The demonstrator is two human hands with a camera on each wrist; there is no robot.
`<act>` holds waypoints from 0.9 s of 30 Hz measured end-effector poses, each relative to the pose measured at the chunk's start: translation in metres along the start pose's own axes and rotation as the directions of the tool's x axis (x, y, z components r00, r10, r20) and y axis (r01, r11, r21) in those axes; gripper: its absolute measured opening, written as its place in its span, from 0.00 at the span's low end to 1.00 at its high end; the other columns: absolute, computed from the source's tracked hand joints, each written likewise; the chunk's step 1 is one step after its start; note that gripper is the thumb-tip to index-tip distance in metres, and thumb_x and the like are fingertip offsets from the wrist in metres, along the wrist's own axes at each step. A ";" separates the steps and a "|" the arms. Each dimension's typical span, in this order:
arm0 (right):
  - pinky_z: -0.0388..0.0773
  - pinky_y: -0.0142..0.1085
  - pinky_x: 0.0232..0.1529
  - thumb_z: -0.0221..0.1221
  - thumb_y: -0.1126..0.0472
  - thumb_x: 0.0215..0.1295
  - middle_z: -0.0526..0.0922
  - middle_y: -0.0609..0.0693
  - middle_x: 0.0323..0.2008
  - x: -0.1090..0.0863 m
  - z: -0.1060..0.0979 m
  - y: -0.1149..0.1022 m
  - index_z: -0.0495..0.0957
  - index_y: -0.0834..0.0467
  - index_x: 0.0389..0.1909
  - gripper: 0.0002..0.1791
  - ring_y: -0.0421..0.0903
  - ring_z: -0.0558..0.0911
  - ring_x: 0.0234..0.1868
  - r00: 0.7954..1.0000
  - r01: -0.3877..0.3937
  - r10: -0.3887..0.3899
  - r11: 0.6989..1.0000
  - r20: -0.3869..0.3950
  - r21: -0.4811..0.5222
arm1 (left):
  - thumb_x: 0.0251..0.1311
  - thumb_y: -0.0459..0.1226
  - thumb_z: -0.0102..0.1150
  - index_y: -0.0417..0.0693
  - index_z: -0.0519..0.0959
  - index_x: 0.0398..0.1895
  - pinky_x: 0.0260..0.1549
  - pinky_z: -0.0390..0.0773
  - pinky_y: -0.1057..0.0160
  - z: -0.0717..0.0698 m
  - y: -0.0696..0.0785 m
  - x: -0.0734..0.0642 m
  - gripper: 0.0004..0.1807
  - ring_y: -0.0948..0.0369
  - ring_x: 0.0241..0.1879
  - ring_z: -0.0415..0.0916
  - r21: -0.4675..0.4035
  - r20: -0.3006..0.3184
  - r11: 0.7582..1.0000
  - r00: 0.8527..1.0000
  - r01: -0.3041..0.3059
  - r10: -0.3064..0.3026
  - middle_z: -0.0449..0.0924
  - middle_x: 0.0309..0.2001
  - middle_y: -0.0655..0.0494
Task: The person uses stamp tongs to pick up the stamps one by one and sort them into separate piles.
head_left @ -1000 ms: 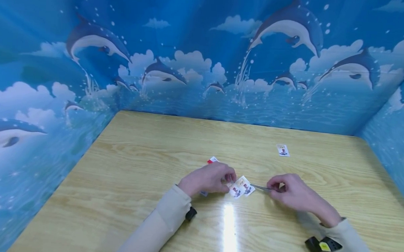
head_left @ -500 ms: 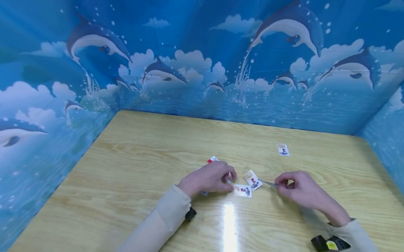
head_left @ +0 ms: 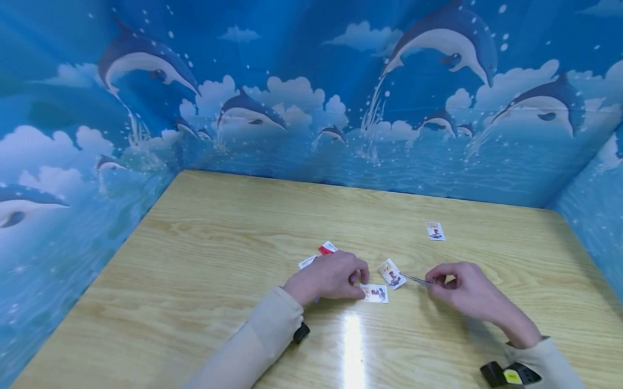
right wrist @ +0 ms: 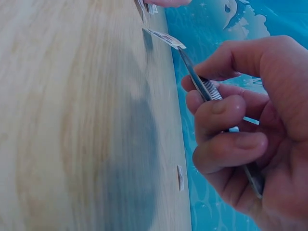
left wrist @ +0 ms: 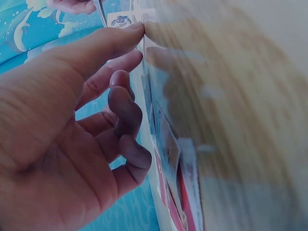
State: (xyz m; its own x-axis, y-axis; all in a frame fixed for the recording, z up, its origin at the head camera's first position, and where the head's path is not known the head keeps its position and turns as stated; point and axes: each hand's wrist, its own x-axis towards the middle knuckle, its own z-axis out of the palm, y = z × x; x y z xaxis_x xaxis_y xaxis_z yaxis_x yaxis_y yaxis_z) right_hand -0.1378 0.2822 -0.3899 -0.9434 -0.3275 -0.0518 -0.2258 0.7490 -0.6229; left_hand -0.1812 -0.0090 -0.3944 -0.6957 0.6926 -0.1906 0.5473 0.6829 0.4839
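My right hand point(head_left: 460, 285) grips a pair of metal tweezers point(right wrist: 202, 84) between thumb and curled fingers. At the tweezers' tips is a small printed stamp point(head_left: 392, 274), tilted up off the wooden table in the right wrist view. My left hand point(head_left: 331, 275) lies low over the table. Its thumb tip presses at the left edge of a second stamp point(head_left: 375, 293), which lies flat; the other fingers are loosely bent. Under and behind the left hand are several more stamps, one with a red part point(head_left: 327, 248), partly hidden by the hand.
Another stamp point(head_left: 435, 231) lies alone toward the back right of the table point(head_left: 228, 231). A blue dolphin-printed curtain point(head_left: 304, 102) stands along the back and sides. A bright light reflection crosses the table's front middle.
The two overlapping stamps have come apart: the tweezers carried one back and to the right, while the other turned flat beside the left thumb. The left hand shifted slightly right.
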 end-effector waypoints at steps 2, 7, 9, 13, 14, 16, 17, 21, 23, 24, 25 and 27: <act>0.78 0.29 0.32 0.64 0.65 0.61 0.85 0.47 0.33 0.000 -0.002 0.000 0.87 0.61 0.43 0.11 0.33 0.78 0.32 1.000 -0.005 0.005 1.000 -0.010 -0.002 | 0.62 0.44 0.71 0.57 0.83 0.42 0.28 0.65 0.73 0.000 0.000 0.000 0.09 0.69 0.27 0.66 -0.005 0.004 1.000 1.000 0.002 -0.002 0.72 0.27 0.64; 0.77 0.30 0.32 0.64 0.64 0.63 0.84 0.48 0.34 0.003 -0.006 0.004 0.86 0.62 0.44 0.10 0.34 0.77 0.32 0.999 -0.039 0.039 0.999 -0.025 0.001 | 0.63 0.44 0.70 0.58 0.82 0.42 0.27 0.65 0.72 0.001 -0.002 0.001 0.07 0.68 0.26 0.65 -0.041 0.015 0.999 1.000 0.009 -0.008 0.70 0.27 0.64; 0.78 0.29 0.33 0.64 0.64 0.63 0.84 0.48 0.35 0.005 -0.007 0.007 0.86 0.62 0.44 0.10 0.34 0.77 0.33 0.998 -0.049 0.049 0.999 -0.034 -0.003 | 0.64 0.43 0.69 0.57 0.81 0.42 0.27 0.64 0.71 0.001 -0.003 0.001 0.07 0.68 0.26 0.65 -0.056 0.020 0.998 1.000 0.006 -0.005 0.70 0.26 0.64; 0.79 0.29 0.35 0.63 0.63 0.65 0.84 0.49 0.36 0.007 -0.011 0.014 0.86 0.62 0.44 0.10 0.33 0.76 0.35 0.996 -0.066 0.065 0.998 -0.060 -0.009 | 0.65 0.42 0.67 0.57 0.81 0.43 0.26 0.64 0.72 0.002 -0.005 0.001 0.06 0.68 0.25 0.65 -0.075 0.025 0.997 1.000 -0.011 0.013 0.70 0.27 0.64; 0.78 0.29 0.35 0.63 0.62 0.66 0.84 0.49 0.36 0.008 -0.012 0.016 0.86 0.62 0.44 0.10 0.33 0.76 0.35 0.995 -0.072 0.071 0.997 -0.067 -0.012 | 0.66 0.42 0.67 0.57 0.81 0.43 0.26 0.64 0.71 0.002 -0.006 0.000 0.06 0.68 0.25 0.65 -0.081 0.027 0.997 1.000 -0.010 0.013 0.70 0.27 0.64; 0.77 0.29 0.34 0.63 0.61 0.67 0.84 0.50 0.36 0.009 -0.013 0.020 0.86 0.63 0.45 0.11 0.34 0.75 0.35 0.993 -0.088 0.086 0.996 -0.078 -0.013 | 0.66 0.43 0.66 0.57 0.81 0.43 0.26 0.65 0.71 0.001 -0.006 0.000 0.06 0.68 0.25 0.65 -0.092 0.032 0.996 0.999 -0.010 0.013 0.71 0.27 0.64; 0.77 0.29 0.34 0.63 0.60 0.67 0.84 0.50 0.36 0.009 -0.014 0.022 0.86 0.63 0.46 0.12 0.34 0.75 0.35 0.992 -0.095 0.093 0.995 -0.083 -0.015 | 0.67 0.43 0.66 0.58 0.81 0.44 0.26 0.66 0.71 0.001 -0.006 -0.001 0.06 0.68 0.25 0.66 -0.096 0.034 0.995 0.999 -0.009 0.013 0.72 0.27 0.64; 0.75 0.29 0.32 0.63 0.59 0.68 0.84 0.51 0.37 0.011 -0.018 0.029 0.85 0.64 0.47 0.14 0.35 0.75 0.34 0.987 -0.126 0.123 0.992 -0.100 -0.024 | 0.66 0.45 0.67 0.57 0.81 0.44 0.27 0.67 0.71 0.000 -0.007 -0.002 0.08 0.67 0.27 0.67 -0.106 0.042 0.994 0.999 -0.016 0.020 0.73 0.28 0.63; 0.74 0.30 0.31 0.63 0.59 0.69 0.84 0.52 0.38 0.011 -0.020 0.032 0.85 0.65 0.48 0.14 0.35 0.76 0.33 0.985 -0.140 0.137 0.990 -0.109 -0.023 | 0.64 0.45 0.69 0.57 0.81 0.44 0.29 0.68 0.72 0.001 -0.008 -0.002 0.10 0.67 0.28 0.68 -0.105 0.045 0.994 0.999 -0.016 0.020 0.73 0.30 0.63; 0.74 0.30 0.29 0.62 0.59 0.69 0.84 0.53 0.38 0.012 -0.022 0.033 0.85 0.65 0.48 0.14 0.35 0.75 0.32 0.983 -0.148 0.144 0.989 -0.113 -0.020 | 0.64 0.45 0.70 0.57 0.81 0.44 0.29 0.68 0.72 0.001 -0.008 -0.002 0.10 0.67 0.29 0.68 -0.104 0.046 0.994 0.999 -0.015 0.020 0.73 0.31 0.63; 0.73 0.31 0.28 0.62 0.59 0.69 0.84 0.54 0.38 0.012 -0.023 0.034 0.84 0.65 0.48 0.15 0.35 0.75 0.31 0.982 -0.156 0.153 0.988 -0.114 -0.015 | 0.63 0.45 0.71 0.57 0.80 0.44 0.30 0.68 0.72 0.001 -0.008 -0.002 0.11 0.67 0.30 0.68 -0.102 0.046 0.995 0.999 -0.013 0.017 0.73 0.31 0.63; 0.72 0.31 0.26 0.62 0.58 0.70 0.84 0.55 0.39 0.012 -0.024 0.036 0.84 0.66 0.49 0.16 0.35 0.75 0.29 0.980 -0.164 0.162 0.986 -0.118 -0.005 | 0.61 0.45 0.72 0.58 0.80 0.44 0.30 0.67 0.71 0.001 -0.009 -0.002 0.12 0.67 0.30 0.68 -0.098 0.047 0.995 0.999 -0.007 0.012 0.72 0.32 0.63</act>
State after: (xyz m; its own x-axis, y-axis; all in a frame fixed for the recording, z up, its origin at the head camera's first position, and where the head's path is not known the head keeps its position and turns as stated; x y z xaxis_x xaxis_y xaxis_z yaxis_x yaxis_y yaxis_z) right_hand -0.1637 0.3195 -0.3942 -0.9895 -0.1313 -0.0597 -0.0692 0.7953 -0.6022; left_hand -0.1841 -0.0168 -0.3993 -0.6662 0.7111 -0.2250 0.5042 0.6517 0.5666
